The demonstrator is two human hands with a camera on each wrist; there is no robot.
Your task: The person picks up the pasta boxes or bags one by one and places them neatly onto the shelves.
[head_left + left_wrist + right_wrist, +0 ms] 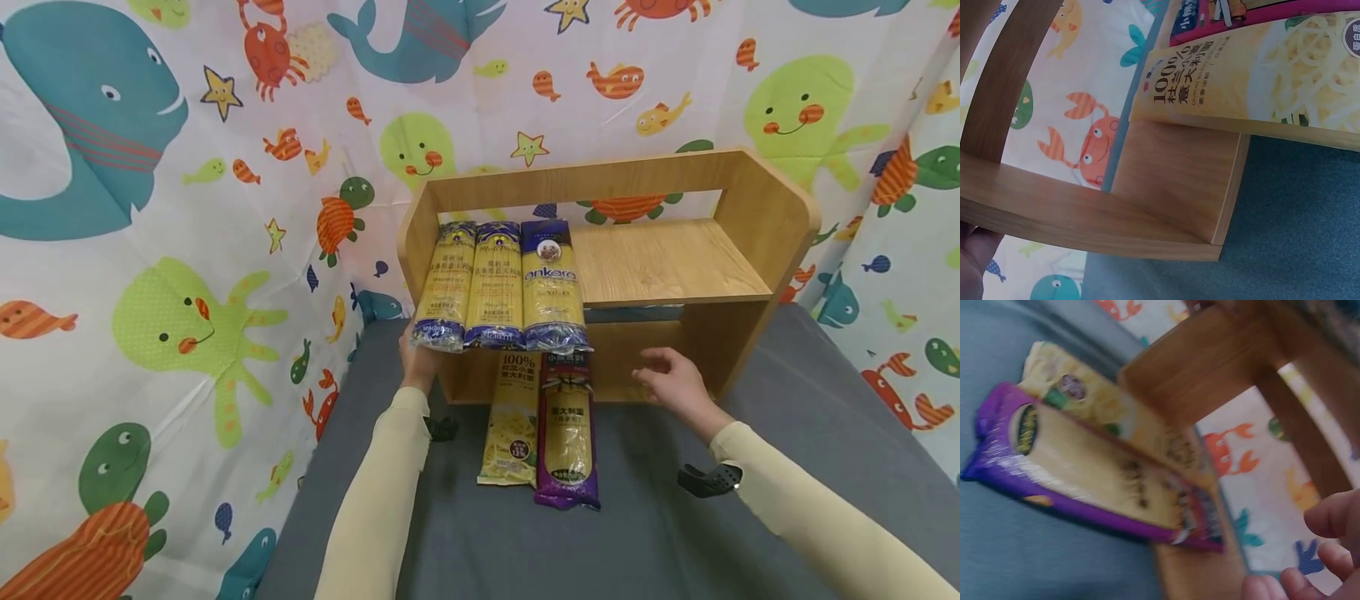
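Note:
My left hand is at the left side of a small wooden shelf. In the left wrist view, part of that hand touches the outer side of the panel; its fingertips are hidden. Just above it lie two spaghetti packs and an Ankara pasta pack, side by side on the upper board. To the right, my right hand hovers before the lower compartment, fingers loosely bent and holding nothing. Between the hands, a yellow pasta pack and a purple pasta pack lean out of the lower compartment.
A grey cloth covers the table under the shelf. Behind and on both sides hangs a white curtain printed with sea animals. Each wrist wears a black band, such as the right one.

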